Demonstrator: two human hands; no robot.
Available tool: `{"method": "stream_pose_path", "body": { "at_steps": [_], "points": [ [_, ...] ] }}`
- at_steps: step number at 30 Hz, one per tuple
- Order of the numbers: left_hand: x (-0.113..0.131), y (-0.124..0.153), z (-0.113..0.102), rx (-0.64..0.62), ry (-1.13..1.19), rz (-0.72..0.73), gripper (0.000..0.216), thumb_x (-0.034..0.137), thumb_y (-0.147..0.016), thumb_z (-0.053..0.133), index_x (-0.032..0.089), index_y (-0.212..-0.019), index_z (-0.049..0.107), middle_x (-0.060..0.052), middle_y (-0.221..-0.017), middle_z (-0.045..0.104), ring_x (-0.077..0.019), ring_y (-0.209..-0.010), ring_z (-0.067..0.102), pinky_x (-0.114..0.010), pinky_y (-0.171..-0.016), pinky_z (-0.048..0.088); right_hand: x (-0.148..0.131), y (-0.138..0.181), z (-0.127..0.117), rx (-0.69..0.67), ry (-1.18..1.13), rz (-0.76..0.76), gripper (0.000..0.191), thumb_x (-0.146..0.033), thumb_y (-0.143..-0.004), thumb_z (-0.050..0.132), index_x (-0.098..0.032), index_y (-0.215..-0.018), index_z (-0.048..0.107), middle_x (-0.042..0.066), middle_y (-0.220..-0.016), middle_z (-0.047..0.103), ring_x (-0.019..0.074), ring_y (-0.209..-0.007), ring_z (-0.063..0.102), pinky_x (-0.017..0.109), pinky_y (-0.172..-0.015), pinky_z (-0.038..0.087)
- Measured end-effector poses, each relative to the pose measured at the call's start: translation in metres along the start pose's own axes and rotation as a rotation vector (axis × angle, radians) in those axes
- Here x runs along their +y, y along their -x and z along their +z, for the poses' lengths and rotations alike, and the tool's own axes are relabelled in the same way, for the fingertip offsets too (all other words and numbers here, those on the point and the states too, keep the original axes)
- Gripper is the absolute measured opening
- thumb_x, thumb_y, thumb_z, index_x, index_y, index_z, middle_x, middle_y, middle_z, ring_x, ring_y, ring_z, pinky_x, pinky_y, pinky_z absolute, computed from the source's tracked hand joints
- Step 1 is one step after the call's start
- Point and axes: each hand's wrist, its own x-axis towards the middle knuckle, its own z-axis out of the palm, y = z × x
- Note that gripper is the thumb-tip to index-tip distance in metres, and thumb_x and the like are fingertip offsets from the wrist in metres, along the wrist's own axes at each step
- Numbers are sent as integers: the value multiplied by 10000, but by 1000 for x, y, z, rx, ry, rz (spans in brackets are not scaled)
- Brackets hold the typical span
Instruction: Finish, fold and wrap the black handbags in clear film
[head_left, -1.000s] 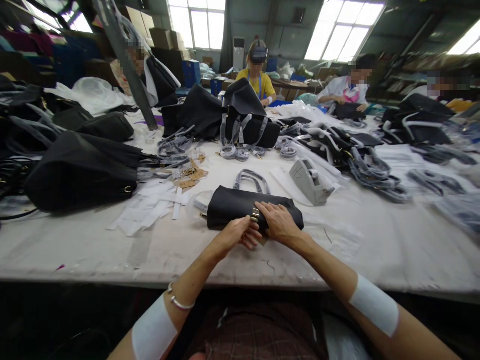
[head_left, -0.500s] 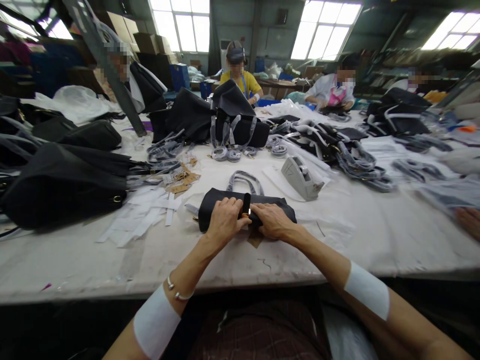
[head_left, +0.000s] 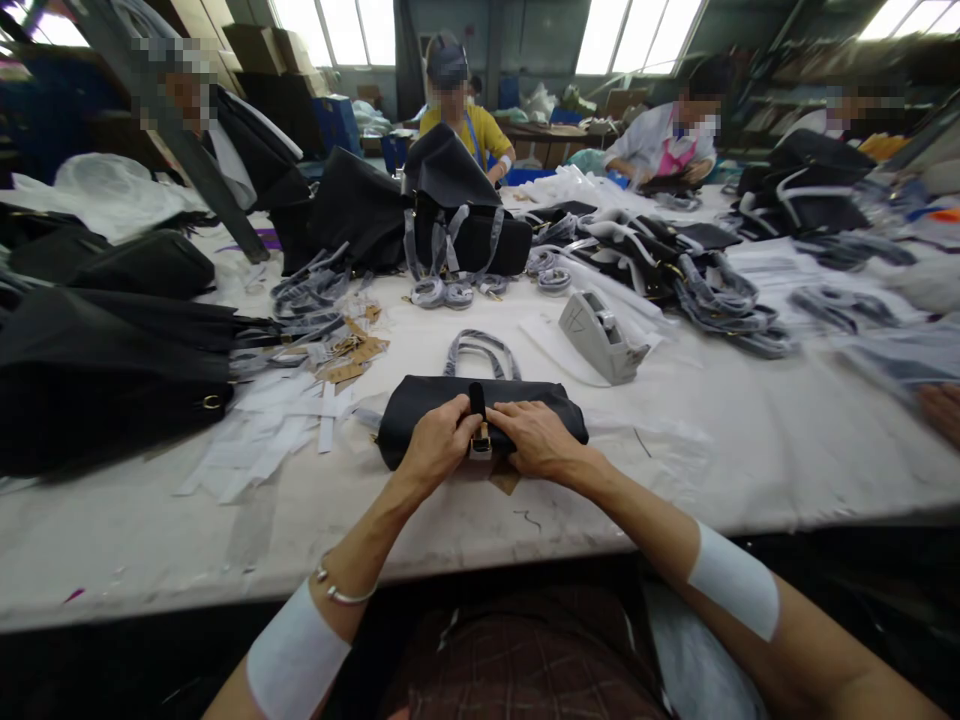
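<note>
A black handbag (head_left: 559, 402) lies on the white-covered table in front of me, its plastic-wrapped handles (head_left: 484, 345) pointing away. Down its middle runs a short black strap (head_left: 477, 398), with a gold-coloured buckle (head_left: 481, 438) near the lower end. My left hand (head_left: 437, 438) is closed at the strap's left side, thumb and fingers pinching it. My right hand (head_left: 541, 436) lies on the bag to the right, fingers stretched out and tips beside the strap. A brown paper tag (head_left: 505, 478) pokes out below the bag.
A grey tape dispenser (head_left: 604, 340) stands beyond the bag to the right. White paper strips (head_left: 259, 430) and brown tags (head_left: 364, 350) lie left. Black bags (head_left: 112, 370) and wrapped straps (head_left: 731, 300) are heaped around. A slanted metal post (head_left: 180, 150) rises at left; several people work across the table.
My left hand has shifted down and left off the bag's top, leaving the buckle in plainer sight. My right hand remains on the bag. The whole view has shifted slightly.
</note>
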Motion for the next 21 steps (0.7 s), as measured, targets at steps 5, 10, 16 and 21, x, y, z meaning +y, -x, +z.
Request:
{"method": "stream_pose_path", "body": {
  "at_steps": [5,10,16,21],
  "points": [
    [1,-12,6,-84,-198,-4,94,251,-909,487,219,-852,555,-38,-860,660,-205,-826,613,-283,-699,399,-1,2,6,32,18,-27,636,-163,-654,631,-175,-1277,502,136,-1257,595,307,-1089,567,395,-895,407],
    [-4,-18,18,-75,-381,71,99,282,-878,559,206,-815,565,-56,-883,626,-225,-860,577,-321,-750,414,-2,5,13,81,17,-12,606,-182,-654,656,-110,-1230,484,176,-1215,591,302,-1078,568,399,-911,407],
    [-12,-8,25,202,-233,141,142,261,-862,603,188,-950,518,-49,-935,581,-199,-876,544,-326,-800,433,0,7,18,118,-28,-5,673,-185,-636,658,-117,-1273,452,193,-1261,580,312,-1166,539,417,-954,386],
    [-19,5,23,250,-12,260,63,251,-917,514,201,-887,537,-38,-908,565,-176,-882,552,-310,-834,449,0,7,15,135,-38,-2,584,-170,-645,644,-138,-1206,485,151,-1154,631,289,-1089,578,390,-911,402]
  ]
}}
